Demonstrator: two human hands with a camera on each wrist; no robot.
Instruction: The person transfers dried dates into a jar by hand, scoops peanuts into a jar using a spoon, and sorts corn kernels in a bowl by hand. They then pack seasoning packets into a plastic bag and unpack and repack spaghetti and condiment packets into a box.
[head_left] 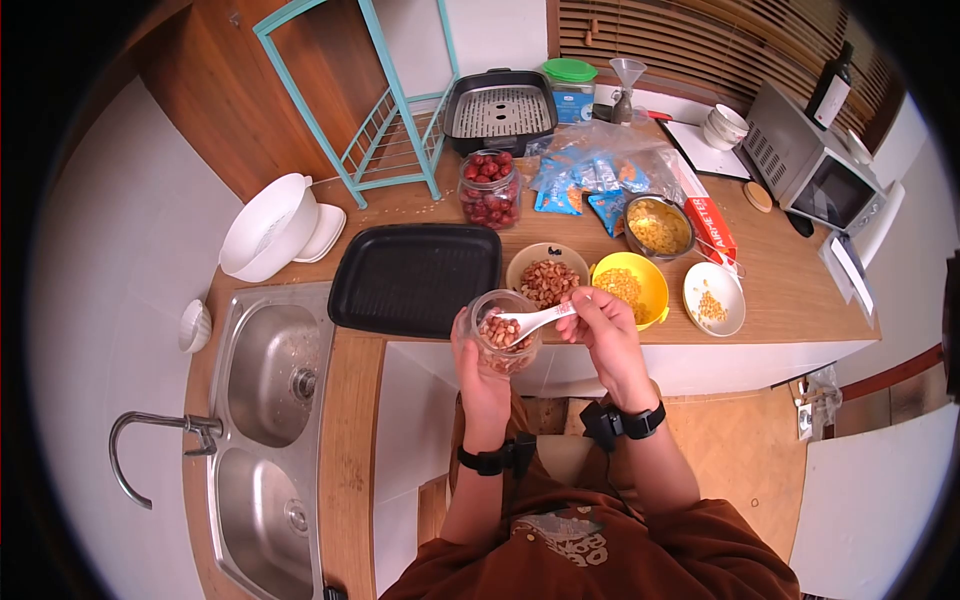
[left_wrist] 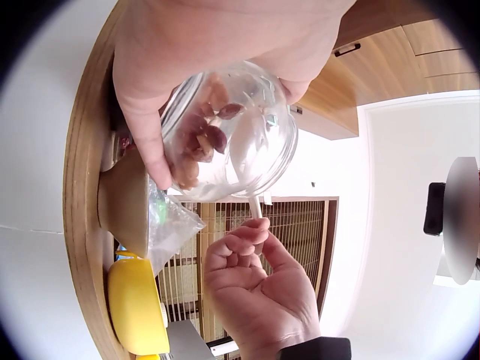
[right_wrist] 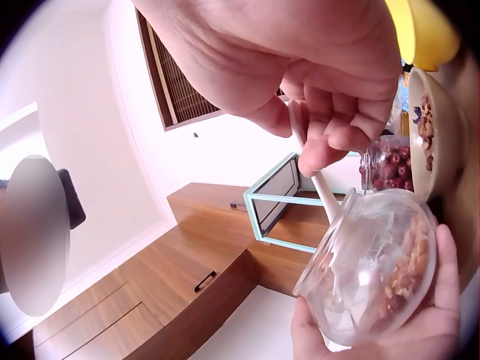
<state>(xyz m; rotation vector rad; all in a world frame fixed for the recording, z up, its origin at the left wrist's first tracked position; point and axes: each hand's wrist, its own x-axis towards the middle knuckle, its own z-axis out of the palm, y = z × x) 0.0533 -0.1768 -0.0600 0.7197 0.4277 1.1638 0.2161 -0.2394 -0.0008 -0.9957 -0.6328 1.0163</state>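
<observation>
My left hand (head_left: pixel 483 385) grips a clear glass jar (head_left: pixel 506 352) part-filled with reddish nuts, held up in front of the tabletop (head_left: pixel 600 180). My right hand (head_left: pixel 612 340) pinches the handle of a white spoon (head_left: pixel 540 319), its bowl inside the jar. The hands are apart. Just beyond stand a beige bowl (head_left: pixel 527 258) of nuts and a yellow bowl (head_left: pixel 655 291).

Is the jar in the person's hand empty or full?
Partly full. Reddish-brown nuts show through one side of the clear jar held in the left hand, but the other side looks see-through.
</observation>
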